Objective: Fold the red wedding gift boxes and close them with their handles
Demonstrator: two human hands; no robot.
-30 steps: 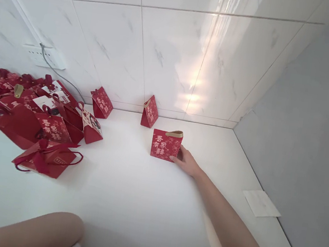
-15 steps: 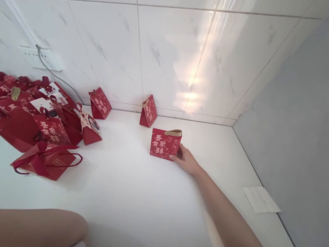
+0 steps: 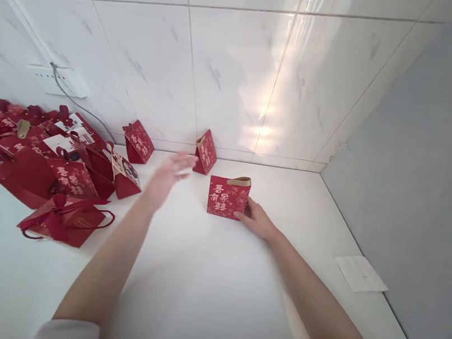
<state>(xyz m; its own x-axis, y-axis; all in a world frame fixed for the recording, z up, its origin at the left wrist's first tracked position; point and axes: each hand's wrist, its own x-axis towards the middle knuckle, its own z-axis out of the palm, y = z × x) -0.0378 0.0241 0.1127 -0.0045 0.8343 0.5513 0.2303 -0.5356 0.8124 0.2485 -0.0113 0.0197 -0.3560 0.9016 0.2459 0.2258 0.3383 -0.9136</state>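
Note:
My right hand [image 3: 259, 218] grips the lower right edge of a red gift box [image 3: 227, 198] with pale lettering and a gold strap on top; the box stands upright on the white tabletop [image 3: 193, 278]. Some of its fingers are hidden behind the box. Slightly blurred, my left hand [image 3: 168, 178] is in the air with fingers spread and nothing in them. Just beyond its fingertips stands a smaller-looking red gift box [image 3: 206, 152] with a gold strap, by the wall. Another red gift box [image 3: 139, 142] with a dark red ribbon stands to its left.
A heap of red gift boxes [image 3: 30, 174] with ribbons covers the left side, one roped box [image 3: 69, 222] at its front. A white paper [image 3: 361, 273] lies by the grey panel [image 3: 428, 183] on the right. A cable [image 3: 76, 104] runs from the wall socket [image 3: 57, 80].
My left arm has swung up from the lower left, and its hand now reaches near the box by the wall. My right hand and its box have hardly moved.

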